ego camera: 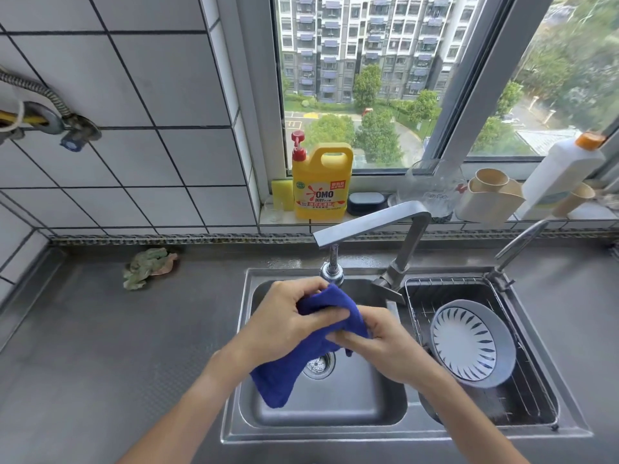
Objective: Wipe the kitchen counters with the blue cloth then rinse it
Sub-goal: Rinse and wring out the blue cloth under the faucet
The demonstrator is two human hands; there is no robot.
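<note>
Fingers point(330, 316) of both my hands grasp the blue terry cloth point(294, 360) over the left steel sink basin point(335, 413), its long axis hanging down-left, clear of the rims.

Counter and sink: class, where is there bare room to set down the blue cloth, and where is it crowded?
Free: the counter between the crumpled green rag and the left basin, and the strip right of the right basin. Crowded: the windowsill with the yellow detergent jug, and the right basin's wire rack, holding a bowl.
</note>
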